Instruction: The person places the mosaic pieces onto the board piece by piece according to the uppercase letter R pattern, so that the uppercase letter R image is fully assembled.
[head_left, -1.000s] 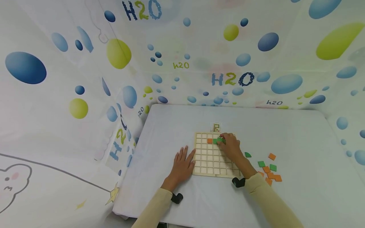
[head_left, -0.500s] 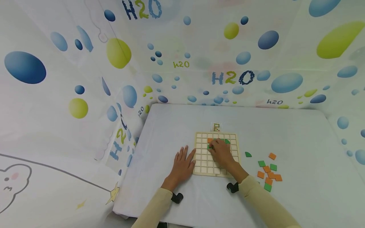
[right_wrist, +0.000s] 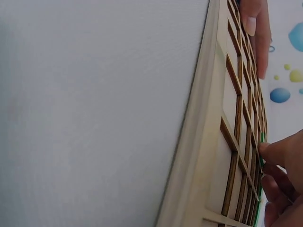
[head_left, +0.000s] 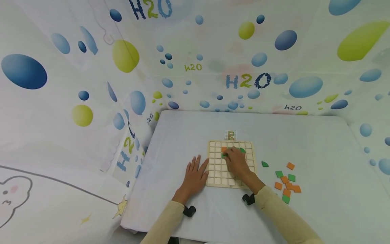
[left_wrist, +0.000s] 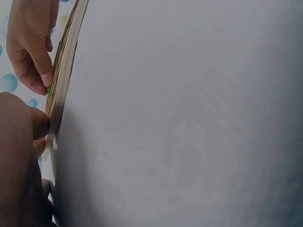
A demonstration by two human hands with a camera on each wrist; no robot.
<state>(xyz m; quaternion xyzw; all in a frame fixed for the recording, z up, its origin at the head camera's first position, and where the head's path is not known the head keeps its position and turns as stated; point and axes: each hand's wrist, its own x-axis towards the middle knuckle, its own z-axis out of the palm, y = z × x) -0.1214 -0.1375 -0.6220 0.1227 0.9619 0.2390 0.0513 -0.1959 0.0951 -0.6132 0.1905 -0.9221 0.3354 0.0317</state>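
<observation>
In the head view a wooden grid board (head_left: 215, 175) lies on the white-covered table. My left hand (head_left: 195, 174) lies spread beside its left edge, with its nearest fingers touching the frame. My right hand (head_left: 237, 163) reaches over the grid, thumb and fingertips pinching a green tile (head_left: 223, 156) just below an orange square tile (head_left: 223, 149). A rounded green tile (head_left: 242, 150) sits further right in the orange tile's row; my right hand partly covers the green between them. In the right wrist view my right thumb and fingers bend at the green pieces near the board's surface.
Behind the board lies a small printed pattern card (head_left: 230, 135). To the right are loose tiles: a rounded green tile (head_left: 265, 164), several orange squares (head_left: 278, 185) and several green squares (head_left: 279, 174). A patterned curtain (head_left: 213, 51) rises behind the table.
My right hand has moved left and nearer from the right end of the tile row, uncovering the rounded green tile. A green tile now shows below the orange one. My left hand has stayed put.
</observation>
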